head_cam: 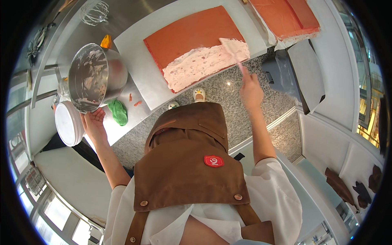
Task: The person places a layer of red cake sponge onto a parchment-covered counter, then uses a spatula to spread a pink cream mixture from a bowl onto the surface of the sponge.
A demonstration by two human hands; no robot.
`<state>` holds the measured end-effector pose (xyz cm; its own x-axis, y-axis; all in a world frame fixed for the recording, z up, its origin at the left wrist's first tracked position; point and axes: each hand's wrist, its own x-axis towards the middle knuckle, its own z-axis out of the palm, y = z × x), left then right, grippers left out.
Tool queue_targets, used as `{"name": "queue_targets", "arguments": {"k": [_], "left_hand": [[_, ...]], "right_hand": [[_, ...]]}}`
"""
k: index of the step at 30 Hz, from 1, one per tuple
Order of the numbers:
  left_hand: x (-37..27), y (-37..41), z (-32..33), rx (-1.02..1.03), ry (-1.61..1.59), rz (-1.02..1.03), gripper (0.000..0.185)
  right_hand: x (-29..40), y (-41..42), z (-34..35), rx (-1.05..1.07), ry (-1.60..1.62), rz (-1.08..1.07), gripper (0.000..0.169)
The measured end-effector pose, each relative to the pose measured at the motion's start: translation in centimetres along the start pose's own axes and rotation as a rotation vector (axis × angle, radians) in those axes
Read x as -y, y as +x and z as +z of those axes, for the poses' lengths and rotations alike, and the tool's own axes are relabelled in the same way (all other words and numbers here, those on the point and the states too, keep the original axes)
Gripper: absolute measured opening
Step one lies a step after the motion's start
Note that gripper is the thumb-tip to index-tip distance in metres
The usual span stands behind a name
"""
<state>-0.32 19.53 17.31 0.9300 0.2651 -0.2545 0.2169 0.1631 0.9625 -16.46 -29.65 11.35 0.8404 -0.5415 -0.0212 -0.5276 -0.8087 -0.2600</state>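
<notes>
A rectangular reddish-orange cake sheet (pixel 196 30) lies on white paper (pixel 131 61) on the metal worktop. Pinkish cream (pixel 202 65) with small bits covers the part of it nearest me. My right hand (pixel 251 92) grips a spatula (pixel 229 50) by its handle, and the blade rests at the upper right edge of the cream. At the left, my left hand (pixel 95 121) touches the lower rim of a metal mixing bowl (pixel 118 73), which is tilted with its mouth to the left. Cream smears its inside. Whether the fingers grip the rim is unclear.
A green cloth (pixel 118 112) and orange scraps (pixel 137 103) lie beside the bowl. A white lidded tub (pixel 69 124) stands at the left. A wire whisk (pixel 94 13) lies farther back. Another reddish-orange sheet (pixel 275 15) sits at the upper right, above a dark tray with white paper (pixel 306 70).
</notes>
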Motion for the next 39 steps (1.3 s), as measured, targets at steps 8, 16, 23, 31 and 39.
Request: {"name": "queue_targets", "arguments": {"k": [8, 16, 23, 31, 39], "left_hand": [[-0.1, -0.2, 0.2, -0.045, 0.008, -0.025, 0.046], [-0.6, -1.1, 1.3, 0.001, 0.025, 0.014, 0.041], [-1.1, -1.4, 2.1, 0.007, 0.006, 0.016, 0.040], [-1.6, -1.6, 2.2, 0.031, -0.030, 0.018, 0.041], [-1.5, -1.5, 2.1, 0.028, -0.032, 0.022, 0.040]], "right_hand": [[6.7, -5.4, 1.0, 0.326, 0.487, -0.232, 0.041], [7.1, -8.0, -1.1, 0.314, 0.646, -0.160, 0.041], [10.1, -11.6, -0.4, 0.341, 0.303, -0.381, 0.043], [10.5, -9.8, 1.1, 0.337, 0.165, -0.384, 0.040], [10.4, -6.9, 1.4, 0.358, 0.295, -0.364, 0.040]]}}
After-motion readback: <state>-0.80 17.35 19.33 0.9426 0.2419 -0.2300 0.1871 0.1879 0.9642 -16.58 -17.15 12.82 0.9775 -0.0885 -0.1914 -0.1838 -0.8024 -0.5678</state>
